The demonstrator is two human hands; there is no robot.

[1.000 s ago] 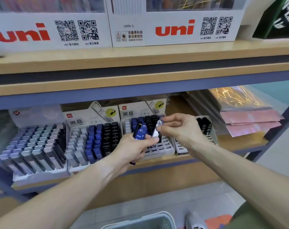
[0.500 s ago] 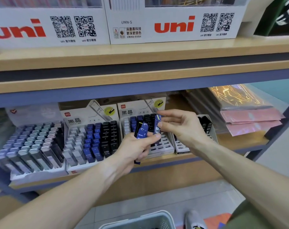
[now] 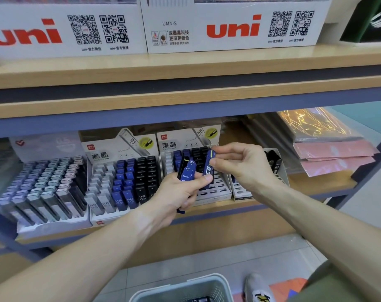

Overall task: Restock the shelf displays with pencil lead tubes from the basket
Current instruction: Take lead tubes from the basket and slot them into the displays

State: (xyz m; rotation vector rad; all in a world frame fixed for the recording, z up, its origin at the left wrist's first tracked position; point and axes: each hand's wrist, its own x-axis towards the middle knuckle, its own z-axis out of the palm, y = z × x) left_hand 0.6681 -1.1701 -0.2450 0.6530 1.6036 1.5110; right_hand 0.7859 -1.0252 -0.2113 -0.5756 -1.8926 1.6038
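My left hand (image 3: 180, 192) grips a small bunch of blue pencil lead tubes (image 3: 188, 172) in front of the middle display box (image 3: 215, 191). My right hand (image 3: 239, 164) pinches one blue tube (image 3: 208, 168) upright, right beside the bunch and just above the box's empty front slots. The box's back rows hold blue and black tubes. A second display box (image 3: 122, 177) to the left is filled with grey, blue and black tubes. The pale basket (image 3: 180, 288) stands on the floor below me, only its rim in view.
A tray of grey lead cases (image 3: 43, 188) sits at the far left of the lower shelf. A narrow box with black tubes (image 3: 274, 162) is behind my right wrist. Pink and foil packets (image 3: 333, 153) lie at the right. White uni boxes (image 3: 228, 29) line the upper shelf.
My right hand has drawn one blue tube out of the bunch in my left hand and turned it upright over the middle box. The view shifted slightly.
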